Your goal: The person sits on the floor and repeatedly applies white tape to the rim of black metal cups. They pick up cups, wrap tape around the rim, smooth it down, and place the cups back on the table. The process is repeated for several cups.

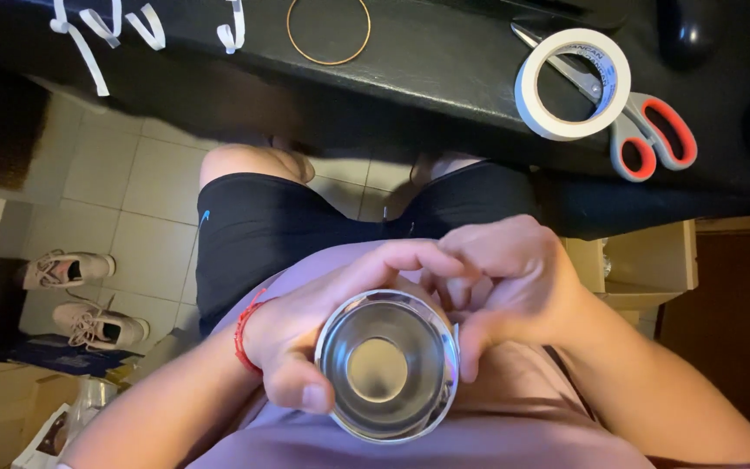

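A: What packaging or labelling shows, and where?

B: On the dark counter (pixel 444 52) at upper right lies a roll of white tape (pixel 573 83) with small blue print on its side, resting over scissors with red and grey handles (pixel 653 139). White tape strips (pixel 101 35) hang off the counter's edge at upper left, and a rubber band (pixel 328 31) lies near them. A tan cardboard box (pixel 644 265) sits open below the counter at right, its contents unclear.

A: And the containers?

B: A shiny steel cup (pixel 388 365) is held over the lap, mouth up, empty. The left hand (pixel 323 321) wraps its side, fingers curled round the far wall and thumb pressed on the near rim. The right hand (pixel 505 278) touches the rim's far right edge, fingers bunched together, thumb against the cup's side.

A: Anything on the floor?

B: A pair of pale sneakers (pixel 80 295) on the tiles at left.
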